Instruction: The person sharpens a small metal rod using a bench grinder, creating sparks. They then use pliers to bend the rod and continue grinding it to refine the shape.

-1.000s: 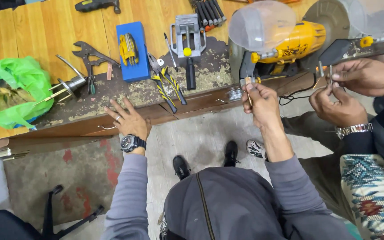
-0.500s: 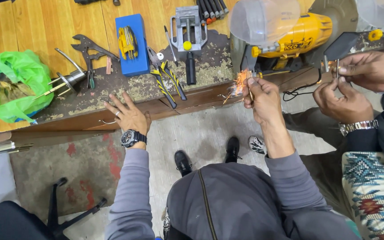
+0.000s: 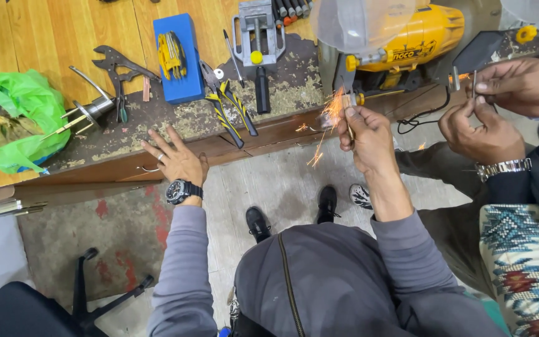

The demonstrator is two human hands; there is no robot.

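Head view: a small metal piece (image 3: 348,118) is gripped in the right hand (image 3: 369,140), fingers clenched round it, and it is pressed up against the yellow bench grinder (image 3: 407,40) at the right end of the workbench (image 3: 157,134). Orange sparks (image 3: 329,115) are thrown off to the left of the fist and down over the bench edge. What exactly is pinched there cannot be made out well; it looks like a short, thin bit of metal, mostly hidden by the fingers.

The left hand (image 3: 176,159) is laid open and flat on the front edge of the workbench, fingers spread, nothing held; a black wristwatch (image 3: 182,190) is worn on that wrist. Just beyond the fingertips, yellow-handled pliers (image 3: 229,112) are lying on the worn bench top, with a blue box (image 3: 179,59) behind them and a grey drill vise (image 3: 257,31) to its right. Further left, dark wrenches (image 3: 120,68) are seen beside a green plastic bag (image 3: 17,122).

At the far right, a co-worker's two hands (image 3: 494,106) are raised near the grinder's other end, a small thin part pinched between them, a silver watch (image 3: 500,168) on one wrist. Below, black shoes (image 3: 325,203) are planted on the concrete floor (image 3: 126,237).
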